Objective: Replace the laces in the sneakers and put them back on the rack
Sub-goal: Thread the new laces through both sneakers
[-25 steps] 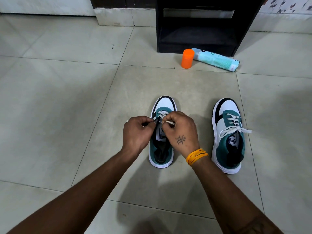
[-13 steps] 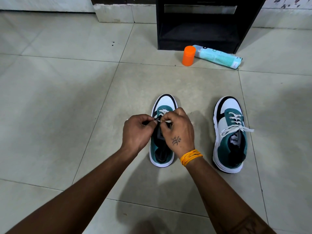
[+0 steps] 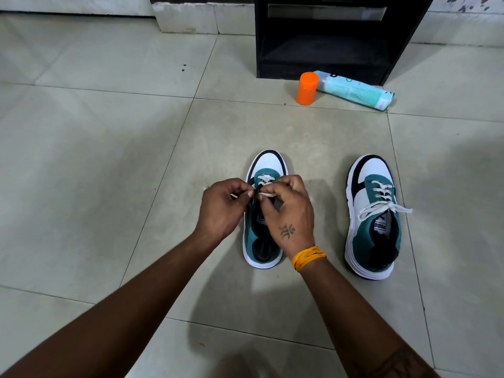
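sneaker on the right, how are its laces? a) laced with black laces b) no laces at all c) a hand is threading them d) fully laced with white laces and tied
d: the right sneaker stands apart from both hands with its white laces crossed up the eyelets and tied in a bow.
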Available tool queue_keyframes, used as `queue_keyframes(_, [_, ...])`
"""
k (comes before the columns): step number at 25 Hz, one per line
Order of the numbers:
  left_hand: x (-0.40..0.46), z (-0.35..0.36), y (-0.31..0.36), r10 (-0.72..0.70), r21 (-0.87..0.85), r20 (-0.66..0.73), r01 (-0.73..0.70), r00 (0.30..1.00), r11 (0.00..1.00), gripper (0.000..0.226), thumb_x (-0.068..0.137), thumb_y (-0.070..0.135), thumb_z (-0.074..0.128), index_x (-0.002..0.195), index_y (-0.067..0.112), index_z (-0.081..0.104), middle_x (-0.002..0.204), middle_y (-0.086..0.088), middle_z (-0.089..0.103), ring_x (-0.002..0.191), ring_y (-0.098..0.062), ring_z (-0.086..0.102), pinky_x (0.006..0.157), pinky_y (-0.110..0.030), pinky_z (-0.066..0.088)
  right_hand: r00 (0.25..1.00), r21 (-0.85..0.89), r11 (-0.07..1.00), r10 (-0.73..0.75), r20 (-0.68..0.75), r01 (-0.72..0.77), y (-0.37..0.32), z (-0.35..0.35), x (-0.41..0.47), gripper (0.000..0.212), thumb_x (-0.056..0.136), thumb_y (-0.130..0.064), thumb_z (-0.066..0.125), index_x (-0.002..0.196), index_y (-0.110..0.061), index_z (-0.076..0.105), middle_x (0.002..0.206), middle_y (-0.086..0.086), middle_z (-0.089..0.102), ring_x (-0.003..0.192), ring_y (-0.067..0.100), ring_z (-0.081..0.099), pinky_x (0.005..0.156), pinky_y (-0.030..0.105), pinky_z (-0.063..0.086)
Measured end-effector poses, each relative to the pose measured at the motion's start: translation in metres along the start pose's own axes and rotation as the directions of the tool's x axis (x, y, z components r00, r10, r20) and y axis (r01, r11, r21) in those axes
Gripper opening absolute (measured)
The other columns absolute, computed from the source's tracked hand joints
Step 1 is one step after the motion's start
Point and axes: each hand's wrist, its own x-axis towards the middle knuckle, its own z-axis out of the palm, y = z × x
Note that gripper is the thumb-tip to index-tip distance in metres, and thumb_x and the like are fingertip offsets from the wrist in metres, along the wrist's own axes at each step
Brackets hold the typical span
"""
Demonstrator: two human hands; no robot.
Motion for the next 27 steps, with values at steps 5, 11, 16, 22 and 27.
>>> queue_keyframes(5, [-0.004, -0.004, -0.014, 0.092, 0.332, -0.031, -0.077, 0.995, 0.94, 0.015, 0.092, 0.02, 0.056, 0.083, 0.02, 0.067, 0.076, 0.005, 0.069, 0.07, -0.023, 0.068, 0.066, -0.036, 0.052, 0.996, -0.042, 0.998, 0.045, -0.075, -0.048, 0.002, -0.006, -0.024, 0.021, 0.078, -0.025, 0.078, 0.09, -0.024, 0.061, 0.098, -0.009, 0.055, 0.074, 0.007, 0.056, 0.067, 0.034, 0.052])
queue_keyframes(11, [-0.007, -0.02, -0.02, -0.045, 0.836, 0.185, -0.133, 0.982, 0.533, 0.019, 0.088, 0.025, 0.056, 0.099, 0.017, 0.069, 0.1, -0.006, 0.07, 0.09, -0.032, 0.068, 0.067, -0.031, 0.045, 0.988, 0.009, 0.996, 0.088, -0.131, -0.087, 0.002, -0.003, -0.029, 0.016, 0.083, -0.027, 0.079, 0.091, -0.023, 0.065, 0.094, -0.009, 0.062, 0.079, 0.009, 0.062, 0.072, 0.038, 0.055])
queue_keyframes(16, [-0.003, -0.013, 0.002, 0.386, 0.575, 0.127, -0.385, 0.914, 0.722, 0.013, 0.085, 0.028, 0.062, 0.093, 0.024, 0.072, 0.088, 0.004, 0.068, 0.077, -0.022, 0.065, 0.06, -0.03, 0.046, 0.986, 0.017, 0.996, 0.091, -0.14, -0.09, 0.003, -0.003, -0.03, 0.016, 0.083, -0.025, 0.079, 0.091, -0.024, 0.065, 0.094, -0.01, 0.062, 0.08, 0.009, 0.063, 0.071, 0.037, 0.056])
queue_keyframes(22, [-0.001, -0.031, 0.005, -0.138, 0.907, 0.219, -0.15, 0.966, 0.393, 0.025, 0.09, 0.029, 0.062, 0.111, 0.017, 0.067, 0.11, -0.006, 0.071, 0.101, -0.029, 0.07, 0.079, -0.034, 0.052, 0.989, 0.04, 0.996, 0.083, -0.124, -0.079, 0.006, -0.004, -0.031, 0.016, 0.085, -0.027, 0.079, 0.093, -0.023, 0.065, 0.096, -0.01, 0.062, 0.083, 0.011, 0.064, 0.074, 0.039, 0.056])
queue_keyframes(27, [-0.002, -0.025, 0.004, 0.221, 0.783, 0.227, -0.313, 0.949, 0.537, 0.02, 0.091, 0.033, 0.062, 0.107, 0.023, 0.069, 0.098, -0.002, 0.07, 0.088, -0.031, 0.068, 0.068, -0.034, 0.051, 0.986, 0.032, 0.996, 0.087, -0.139, -0.084, 0.003, -0.001, -0.032, 0.015, 0.085, -0.027, 0.078, 0.092, -0.023, 0.065, 0.094, -0.009, 0.062, 0.082, 0.01, 0.062, 0.073, 0.037, 0.055])
